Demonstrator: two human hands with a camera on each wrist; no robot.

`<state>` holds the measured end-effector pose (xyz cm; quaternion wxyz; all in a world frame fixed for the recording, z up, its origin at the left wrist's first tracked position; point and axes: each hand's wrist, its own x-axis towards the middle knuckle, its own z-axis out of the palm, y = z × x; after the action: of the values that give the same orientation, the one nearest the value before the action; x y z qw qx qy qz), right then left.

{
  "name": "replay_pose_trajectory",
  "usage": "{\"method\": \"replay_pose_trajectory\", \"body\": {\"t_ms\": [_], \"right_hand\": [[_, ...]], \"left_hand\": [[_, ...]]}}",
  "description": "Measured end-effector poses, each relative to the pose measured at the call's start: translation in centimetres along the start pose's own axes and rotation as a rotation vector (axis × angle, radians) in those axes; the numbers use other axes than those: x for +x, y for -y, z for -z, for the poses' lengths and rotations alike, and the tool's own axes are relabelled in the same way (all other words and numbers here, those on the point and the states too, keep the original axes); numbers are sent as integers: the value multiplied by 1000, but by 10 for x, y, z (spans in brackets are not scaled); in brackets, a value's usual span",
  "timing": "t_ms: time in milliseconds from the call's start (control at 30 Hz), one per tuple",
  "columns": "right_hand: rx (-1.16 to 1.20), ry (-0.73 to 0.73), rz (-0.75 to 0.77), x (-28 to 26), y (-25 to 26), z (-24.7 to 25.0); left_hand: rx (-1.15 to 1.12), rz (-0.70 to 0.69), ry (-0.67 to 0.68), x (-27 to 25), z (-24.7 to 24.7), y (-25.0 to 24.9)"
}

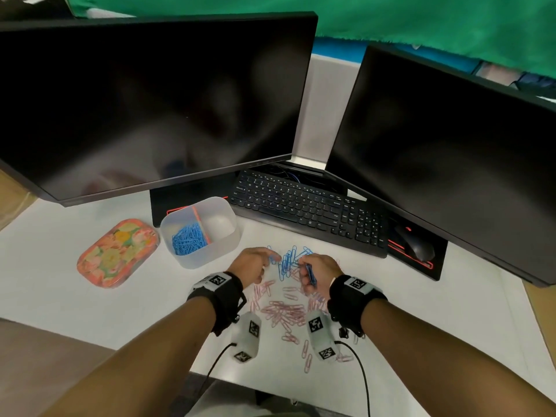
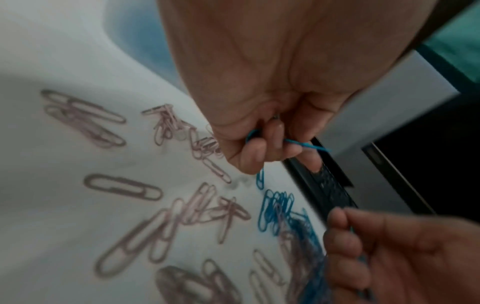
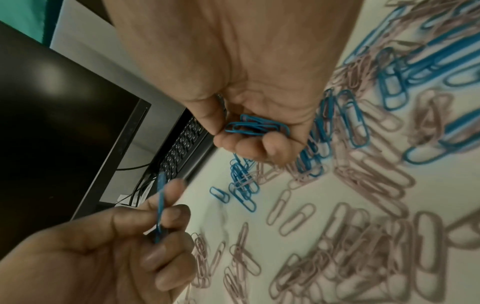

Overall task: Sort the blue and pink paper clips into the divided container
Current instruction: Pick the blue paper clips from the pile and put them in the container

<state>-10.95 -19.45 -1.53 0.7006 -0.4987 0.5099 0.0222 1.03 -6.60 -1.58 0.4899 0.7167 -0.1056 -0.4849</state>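
Blue paper clips (image 3: pixel 255 127) sit bunched in the right hand's (image 1: pixel 317 273) curled grip; beside it, the left hand (image 1: pixel 254 266) pinches one blue clip (image 3: pixel 159 209) above the worktop (image 1: pixel 451 311).

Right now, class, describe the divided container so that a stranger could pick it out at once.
Start at the large left monitor; below its lower right corner, on the white desk, stands the divided container. Unlike the flowery lid beside it, it is a translucent open tub, with blue paper clips in its left compartment.
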Motion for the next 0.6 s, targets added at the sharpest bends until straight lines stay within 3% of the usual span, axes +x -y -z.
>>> {"method": "replay_pose_trajectory", "body": {"t_ms": [133, 233, 300, 433, 600], "right_hand": [[-74, -51, 32, 8, 9, -1], [-299, -157, 139, 15, 17, 0], [-496, -274, 233, 15, 22, 6], [-730, -432, 351, 14, 25, 26], [-859, -399, 377, 21, 23, 34]], "left_hand": [[-377, 108, 4, -2, -1, -12], [-399, 166, -13, 6, 0, -15], [-222, 131, -76, 14, 0, -16], [525, -30, -266, 22, -4, -15], [956, -39, -247, 33, -8, -12]]}}
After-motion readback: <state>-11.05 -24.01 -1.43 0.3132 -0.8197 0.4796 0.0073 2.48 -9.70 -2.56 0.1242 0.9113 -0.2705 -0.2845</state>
